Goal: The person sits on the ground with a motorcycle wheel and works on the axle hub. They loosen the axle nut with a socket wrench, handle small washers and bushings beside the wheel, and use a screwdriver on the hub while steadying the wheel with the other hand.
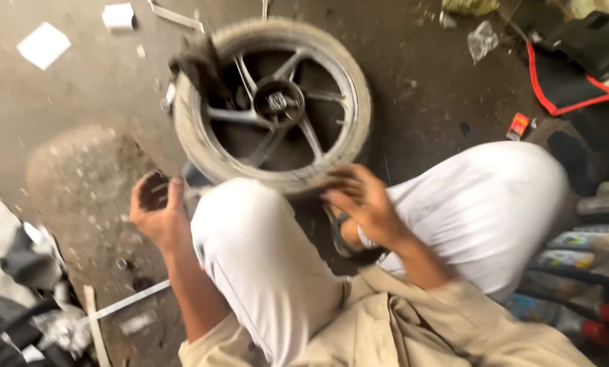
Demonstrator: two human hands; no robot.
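- The wheel (pixel 272 103), a dusty tyre on a dark spoked rim, lies flat on the floor (pixel 94 88) at about 12 o'clock from the person's knees.
- A dark rag (pixel 199 64) drapes over the tyre at its 10 o'clock edge.
- The right hand (pixel 362 204) rests at the tyre's 5 o'clock edge, fingers spread and loose, gripping nothing.
- The left hand (pixel 158 211) sits beside the tyre at 7 o'clock, fingers curled around a small dark object (pixel 153 190); what it is I cannot tell through the blur.
- Risk, as I judge it: with only spread fingertips on the tyre, the wheel could slide on the gritty floor.
- Bottles (pixel 583 258) lie at 3 o'clock; paper scraps (pixel 43 44) at 10 o'clock.
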